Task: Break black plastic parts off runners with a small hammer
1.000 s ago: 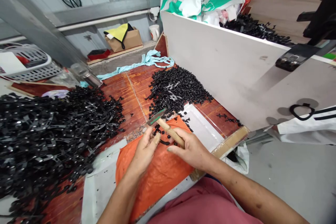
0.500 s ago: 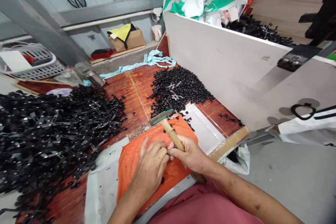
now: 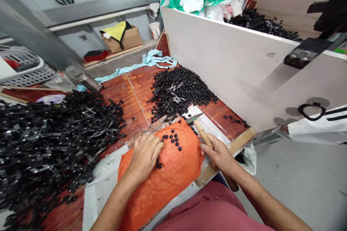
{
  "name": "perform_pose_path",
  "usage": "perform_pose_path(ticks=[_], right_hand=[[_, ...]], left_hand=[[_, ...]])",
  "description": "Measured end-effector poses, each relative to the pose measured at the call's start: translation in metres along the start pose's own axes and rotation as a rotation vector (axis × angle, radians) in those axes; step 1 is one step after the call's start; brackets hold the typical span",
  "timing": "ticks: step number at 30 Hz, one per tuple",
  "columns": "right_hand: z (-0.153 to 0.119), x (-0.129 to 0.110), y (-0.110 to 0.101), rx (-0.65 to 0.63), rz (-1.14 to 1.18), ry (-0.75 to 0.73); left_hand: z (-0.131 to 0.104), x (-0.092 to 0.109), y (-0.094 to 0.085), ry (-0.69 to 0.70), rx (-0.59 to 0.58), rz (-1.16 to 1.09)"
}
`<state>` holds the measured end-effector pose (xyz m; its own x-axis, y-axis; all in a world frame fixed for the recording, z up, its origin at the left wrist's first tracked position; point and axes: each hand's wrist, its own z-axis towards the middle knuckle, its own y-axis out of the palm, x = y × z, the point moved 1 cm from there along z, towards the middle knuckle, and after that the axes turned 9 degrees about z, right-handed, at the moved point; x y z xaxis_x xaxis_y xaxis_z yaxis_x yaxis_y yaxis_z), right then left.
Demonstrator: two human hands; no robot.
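My left hand (image 3: 146, 153) is closed on a small black part (image 3: 157, 161) at the left of the orange cloth (image 3: 173, 184). My right hand (image 3: 217, 151) grips the wooden handle of a tool (image 3: 204, 133) with a flat greenish head, at the cloth's right edge. The tool's head points up and away, over the cloth's far edge. Several small round black pieces (image 3: 176, 139) lie on the cloth between my hands.
A large heap of black linked parts (image 3: 54, 140) covers the left side. A pile of small black pieces (image 3: 181, 90) lies beyond the cloth. A white board (image 3: 230, 65) stands at the right; a metal flask (image 3: 86, 79) lies at the back left.
My hands have moved apart, the left one leftward and the right one rightward with the tool. More of the cloth and the round black pieces now show between them.
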<state>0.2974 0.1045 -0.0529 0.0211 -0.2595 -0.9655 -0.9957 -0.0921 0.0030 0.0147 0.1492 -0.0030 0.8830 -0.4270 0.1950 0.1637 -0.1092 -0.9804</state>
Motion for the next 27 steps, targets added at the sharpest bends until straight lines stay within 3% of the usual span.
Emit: perform_pose_path(ticks=[7,12,27], right_hand=[[0.002,0.001,0.004,-0.066,-0.041,0.036],[0.002,0.006,0.002,-0.051,-0.037,0.045],[0.003,0.006,0.001,-0.071,-0.049,0.029]], left_hand=[[0.008,-0.003,0.011,-0.049,0.005,0.063],[0.006,-0.005,0.015,0.022,-0.002,-0.032],[0.006,0.012,0.007,0.020,0.024,0.008]])
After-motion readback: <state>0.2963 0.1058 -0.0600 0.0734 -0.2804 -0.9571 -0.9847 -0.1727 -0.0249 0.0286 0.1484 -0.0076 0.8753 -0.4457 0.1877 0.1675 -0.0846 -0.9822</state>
